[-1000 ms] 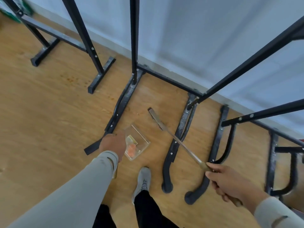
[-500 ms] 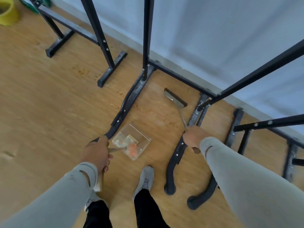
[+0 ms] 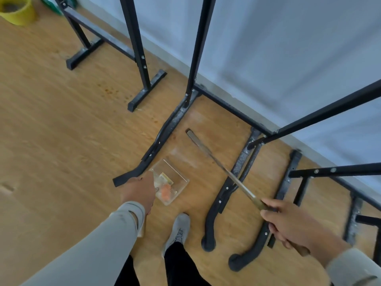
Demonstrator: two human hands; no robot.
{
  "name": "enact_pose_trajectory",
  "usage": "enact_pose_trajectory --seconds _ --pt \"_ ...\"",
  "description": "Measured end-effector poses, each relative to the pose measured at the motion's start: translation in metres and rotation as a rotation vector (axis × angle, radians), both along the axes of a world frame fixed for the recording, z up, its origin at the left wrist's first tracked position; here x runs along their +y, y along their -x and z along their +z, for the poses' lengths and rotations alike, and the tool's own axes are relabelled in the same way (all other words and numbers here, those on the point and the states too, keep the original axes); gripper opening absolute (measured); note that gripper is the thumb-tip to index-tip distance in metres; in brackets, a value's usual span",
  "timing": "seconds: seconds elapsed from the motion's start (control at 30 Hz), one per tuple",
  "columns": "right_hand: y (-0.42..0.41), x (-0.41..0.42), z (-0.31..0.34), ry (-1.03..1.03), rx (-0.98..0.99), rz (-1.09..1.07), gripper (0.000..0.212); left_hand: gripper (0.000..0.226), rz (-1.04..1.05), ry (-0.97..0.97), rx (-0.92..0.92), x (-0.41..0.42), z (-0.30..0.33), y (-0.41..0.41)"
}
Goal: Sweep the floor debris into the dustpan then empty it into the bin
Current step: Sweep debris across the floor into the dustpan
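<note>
A clear plastic dustpan (image 3: 178, 176) lies on the wooden floor and holds orange and pale scraps (image 3: 166, 194). My left hand (image 3: 140, 193) grips its handle at the pan's near left side. My right hand (image 3: 288, 226) grips the wooden handle of a long broom (image 3: 224, 169). The broom's narrow head (image 3: 190, 134) rests on the floor beyond the dustpan, between two black frame feet. Faint orange specks (image 3: 109, 90) dot the floor at the middle left.
Black metal rack frames (image 3: 198, 48) stand along a grey wall, their feet (image 3: 167, 131) spreading over the floor around the dustpan. A yellow bin (image 3: 17, 9) stands at the far top left. My grey shoe (image 3: 179, 230) is just behind the dustpan.
My right hand pulled back towards me and to the right, and the broom head slid nearer along the floor. My left hand stayed at the dustpan.
</note>
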State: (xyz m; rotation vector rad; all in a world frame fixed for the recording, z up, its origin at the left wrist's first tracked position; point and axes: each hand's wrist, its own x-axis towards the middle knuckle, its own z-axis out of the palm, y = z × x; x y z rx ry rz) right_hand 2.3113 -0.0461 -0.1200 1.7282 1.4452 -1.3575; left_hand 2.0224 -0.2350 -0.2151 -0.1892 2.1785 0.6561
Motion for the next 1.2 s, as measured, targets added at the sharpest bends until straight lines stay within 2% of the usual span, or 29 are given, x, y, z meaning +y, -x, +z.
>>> enact_pose_trajectory --seconds 0.07,0.13,0.27,0.43,0.47,0.63,0.77,0.87,0.93,1.0,1.1,1.2 --pt "0.031 0.022 -0.013 -0.080 -0.020 0.064 0.044 0.032 0.088 0.019 -0.032 0.000 0.002 0.000" --pt "0.073 0.055 -0.039 -0.167 -0.045 0.222 0.033 0.028 0.150 0.014 -0.055 0.001 0.000 0.000" --pt "0.154 0.104 -0.098 -0.268 -0.101 0.442 0.034 0.022 0.181 -0.012 -0.076 -0.002 0.001 0.001" --pt "0.183 0.075 -0.135 -0.198 -0.205 0.661 0.010 0.020 0.160 -0.032 -0.041 0.000 0.000 -0.001" --pt "0.174 0.063 -0.135 -0.195 -0.220 0.728 0.014 0.020 0.171 -0.036 -0.047 0.001 0.001 -0.001" --pt "0.082 0.010 -0.114 -0.141 -0.219 0.922 0.071 0.018 0.156 -0.041 -0.061 0.000 0.004 0.002" --pt "0.028 -0.009 -0.076 -0.024 -0.227 0.917 0.070 0.022 0.168 -0.057 -0.064 -0.003 0.007 0.000" --pt "0.002 0.003 -0.032 0.048 -0.149 0.746 0.063 0.029 0.134 -0.049 -0.083 -0.011 0.016 -0.001" --pt "-0.012 0.018 -0.002 0.044 -0.094 0.608 0.059 0.028 0.117 -0.044 -0.102 -0.027 0.023 -0.001" --pt "-0.018 0.028 0.015 0.010 -0.110 0.562 0.058 0.027 0.102 -0.064 -0.108 -0.051 0.027 0.001" --pt "0.003 0.030 0.006 -0.059 -0.103 0.563 0.055 0.026 0.098 -0.077 -0.125 -0.083 0.031 0.007" --pt "0.052 0.027 -0.034 -0.172 -0.103 0.761 0.051 0.026 0.109 -0.073 -0.117 -0.099 0.032 0.013"
